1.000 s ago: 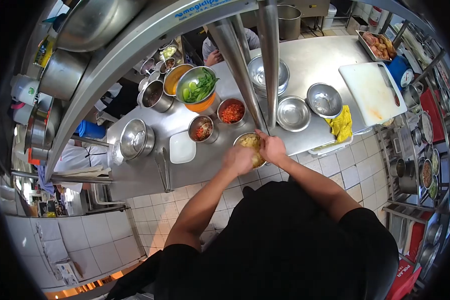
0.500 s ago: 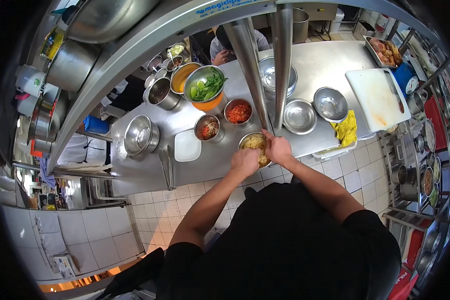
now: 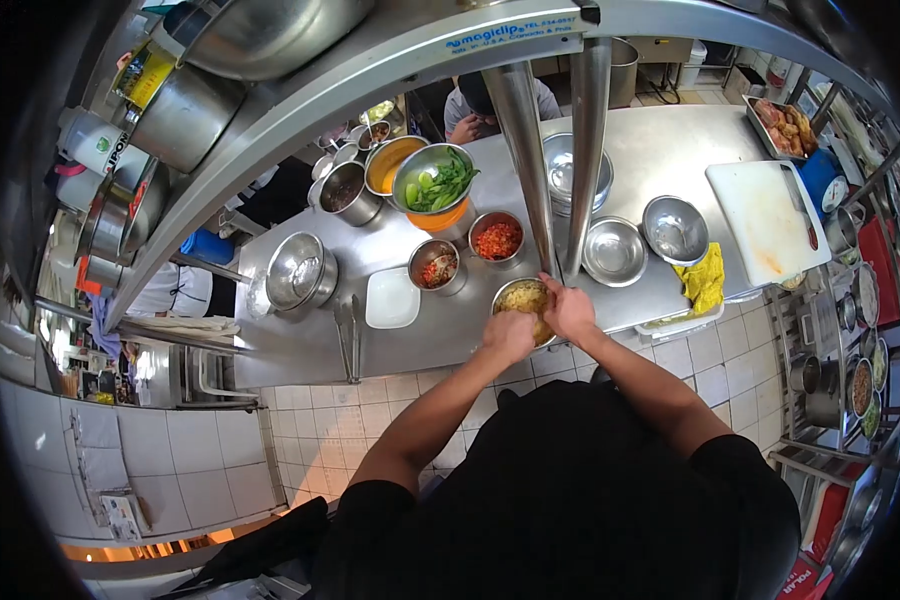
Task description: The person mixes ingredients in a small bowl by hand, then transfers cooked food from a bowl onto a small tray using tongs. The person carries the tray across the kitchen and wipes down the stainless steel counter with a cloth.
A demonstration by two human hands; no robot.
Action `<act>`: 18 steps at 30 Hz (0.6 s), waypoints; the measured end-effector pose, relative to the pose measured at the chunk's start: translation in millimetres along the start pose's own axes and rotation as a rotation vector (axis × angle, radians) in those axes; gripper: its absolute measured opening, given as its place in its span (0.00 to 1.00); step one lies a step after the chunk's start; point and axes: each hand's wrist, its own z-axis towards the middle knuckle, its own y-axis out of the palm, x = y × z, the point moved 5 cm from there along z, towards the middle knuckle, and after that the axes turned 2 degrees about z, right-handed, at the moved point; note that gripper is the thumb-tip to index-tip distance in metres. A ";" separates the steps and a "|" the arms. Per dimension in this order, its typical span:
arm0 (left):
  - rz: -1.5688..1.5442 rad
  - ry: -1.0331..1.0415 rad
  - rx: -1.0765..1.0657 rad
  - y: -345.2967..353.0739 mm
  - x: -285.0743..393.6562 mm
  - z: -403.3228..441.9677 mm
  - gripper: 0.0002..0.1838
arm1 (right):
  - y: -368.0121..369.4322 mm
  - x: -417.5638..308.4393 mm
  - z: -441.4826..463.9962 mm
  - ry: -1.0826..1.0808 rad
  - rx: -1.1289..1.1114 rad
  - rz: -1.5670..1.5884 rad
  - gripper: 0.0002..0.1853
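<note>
A small metal bowl of pale yellow chopped food sits near the front edge of the steel table. My left hand is closed at the bowl's near left side, knuckles up, its fingertips hidden. On the right, my right hand grips the bowl's rim, with one finger reaching toward its far side. Just beyond the bowl are a metal container of chopped red pepper and another with a red and brown mix.
Two steel posts rise behind the bowl. Leafy greens, tongs, a white dish and metal bowls stand around. A knife lies on the white cutting board. A person is across the table.
The view has shifted, so the table appears farther right and slightly lower. My left hand has moved from over the food to the bowl's near left side; my right hand stays at the rim.
</note>
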 end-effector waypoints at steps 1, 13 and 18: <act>-0.034 0.001 -0.008 -12.9 5.3 -5.9 0.08 | -1.1 0.6 0.0 -0.001 0.006 0.005 0.22; -0.007 -0.096 0.082 -11.6 -28.3 12.5 0.10 | 4.3 2.2 -0.7 0.018 -0.047 -0.013 0.23; 0.070 0.079 -0.072 -12.6 7.5 -10.2 0.10 | 3.1 1.5 -0.4 -0.013 0.019 0.028 0.22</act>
